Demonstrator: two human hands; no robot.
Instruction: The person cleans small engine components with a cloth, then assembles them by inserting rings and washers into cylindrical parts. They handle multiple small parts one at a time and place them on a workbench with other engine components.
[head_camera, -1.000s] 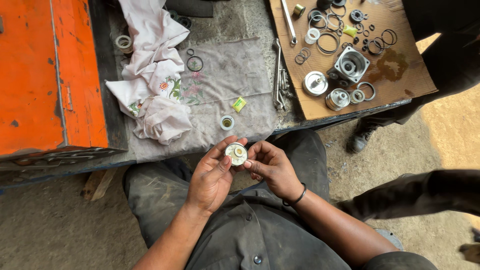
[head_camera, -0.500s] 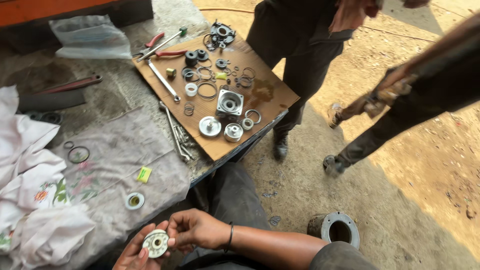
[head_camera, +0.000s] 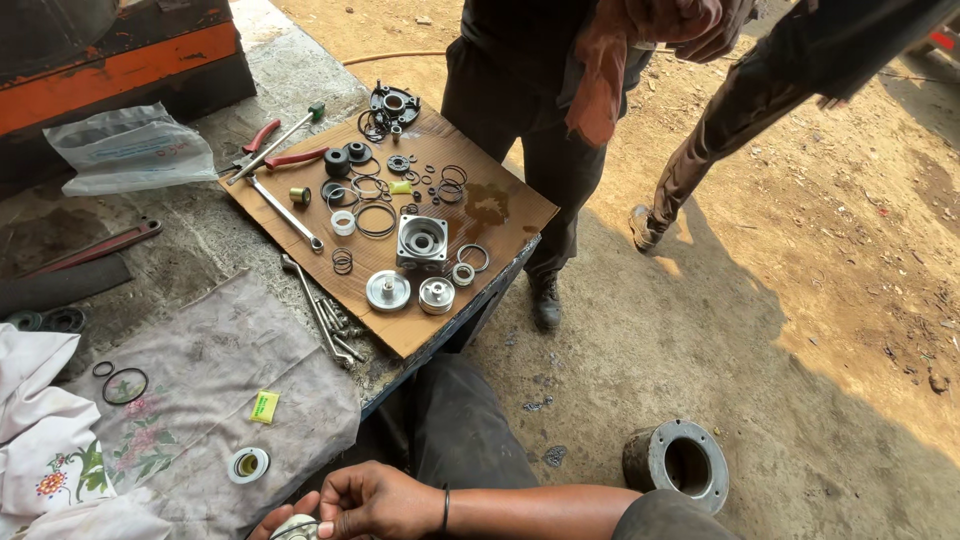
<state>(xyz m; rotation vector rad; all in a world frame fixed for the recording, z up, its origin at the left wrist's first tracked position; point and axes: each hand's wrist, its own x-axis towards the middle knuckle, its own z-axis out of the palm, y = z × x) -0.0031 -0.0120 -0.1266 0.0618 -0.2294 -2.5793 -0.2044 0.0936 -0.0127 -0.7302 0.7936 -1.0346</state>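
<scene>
Head view: right hand (head_camera: 375, 500) at 6 o'clock, fingers pinched on small round metal part (head_camera: 296, 526) at frame's bottom edge. Left hand (head_camera: 262, 524) barely visible beneath; grip cannot be told. Risk: part slips from fingertips, rolls onto dirt ground (head_camera: 800, 300), picks up grit.

Outdoor repair workshop: dirt ground, concrete slab, cardboard sheet (head_camera: 500, 215) at centre laid with seals, machined metal parts; wrenches (head_camera: 285, 210), pliers (head_camera: 280, 158) upper left.
</scene>
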